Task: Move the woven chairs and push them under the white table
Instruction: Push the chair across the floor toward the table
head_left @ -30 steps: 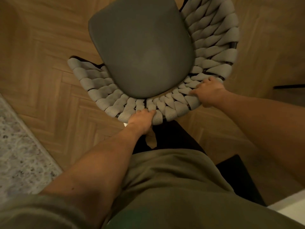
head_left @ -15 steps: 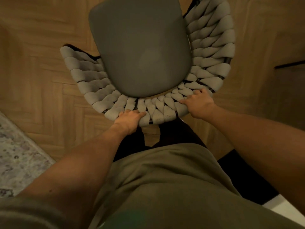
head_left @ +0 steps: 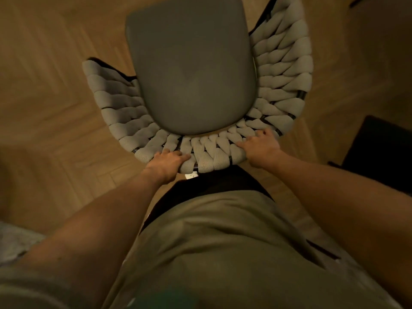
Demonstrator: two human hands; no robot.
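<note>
The grey woven-cord chair with a smooth grey seat pad [head_left: 189,70] stands directly ahead of both hands, its seat running away from the person. The left hand [head_left: 166,162] grips the curved back rim, fingers curled over the cord. The right hand [head_left: 259,150] holds the same rim further right, fingers wrapped on the weave. Both are equally near. The white table is not clearly in view; its direction cannot be judged.

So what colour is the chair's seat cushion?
Plain dark grey seat cushion, ringed by a pale beige woven backrest; seen in the head view.
</note>
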